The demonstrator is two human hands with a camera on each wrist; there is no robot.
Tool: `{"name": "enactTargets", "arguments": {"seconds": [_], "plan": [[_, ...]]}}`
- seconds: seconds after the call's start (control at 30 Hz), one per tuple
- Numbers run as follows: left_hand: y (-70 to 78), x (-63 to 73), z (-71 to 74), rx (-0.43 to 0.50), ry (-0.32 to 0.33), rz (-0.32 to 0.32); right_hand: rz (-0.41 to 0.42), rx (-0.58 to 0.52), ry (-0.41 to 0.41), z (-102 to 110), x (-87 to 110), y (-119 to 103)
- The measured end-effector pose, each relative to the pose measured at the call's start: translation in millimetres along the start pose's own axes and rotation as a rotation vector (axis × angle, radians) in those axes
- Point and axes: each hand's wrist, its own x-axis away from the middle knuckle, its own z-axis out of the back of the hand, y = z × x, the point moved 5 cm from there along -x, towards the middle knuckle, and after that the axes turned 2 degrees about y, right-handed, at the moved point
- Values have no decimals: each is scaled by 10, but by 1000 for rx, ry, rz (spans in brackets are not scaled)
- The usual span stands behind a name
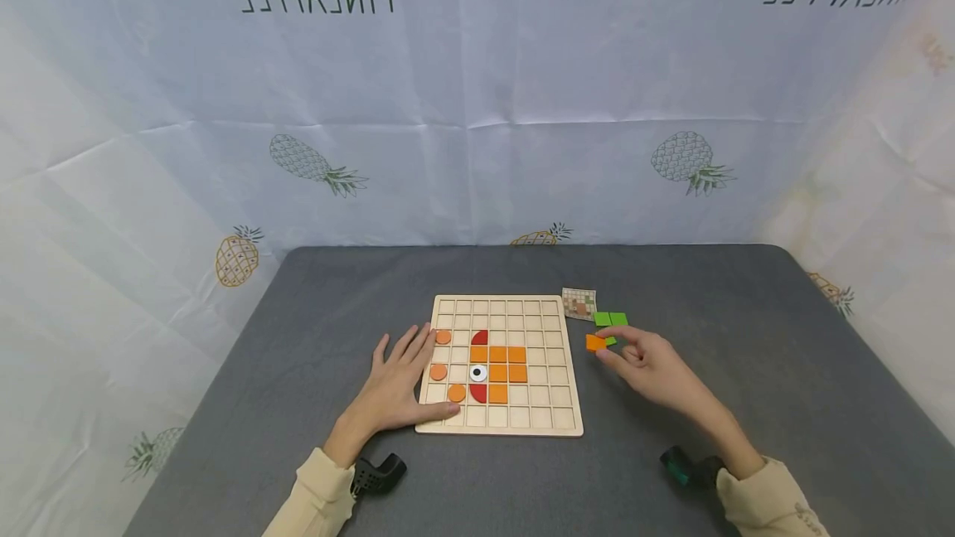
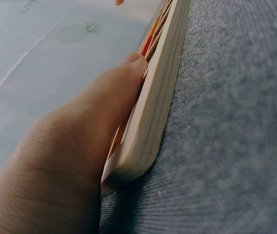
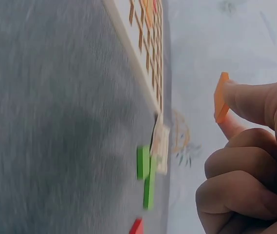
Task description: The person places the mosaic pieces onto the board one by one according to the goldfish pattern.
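Note:
A wooden grid board [image 1: 542, 421] lies on the table, with orange square tiles [image 1: 497, 373], red quarter-round tiles [image 1: 480, 338], orange discs [image 1: 438, 372] and a white eye disc [image 1: 478, 373] set in its cells. Over the board's left side spreads my left hand [image 1: 399, 388], fingers straight, thumb resting by the front left corner. In the left wrist view that thumb [image 2: 97, 97] lies on the rim. Between thumb and index finger, my right hand [image 1: 656, 371] pinches an orange square tile [image 1: 595, 343], held off the table to the right of the board.
Green square tiles [image 1: 612, 319] lie right of the board, one partly hidden behind the held tile. A small printed pattern card [image 1: 579, 303] sits by the board's far right corner. In the right wrist view a red piece [image 3: 136, 226] shows on the table. A pineapple-print curtain [image 1: 492, 172] hangs behind.

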Motion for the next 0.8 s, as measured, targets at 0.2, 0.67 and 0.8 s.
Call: {"name": "enactTargets", "arguments": {"seconds": [0.2,0.67,0.8], "plan": [[0,0,-9,4,-10,9,-2,-65,-68,-162,-4,-154],[4,-1,4,-1,0,10,106,-92,-157,-571,-89,-393],[3,-1,0,2,4,6,99,-73,-179,-658,-105,-436]]}}
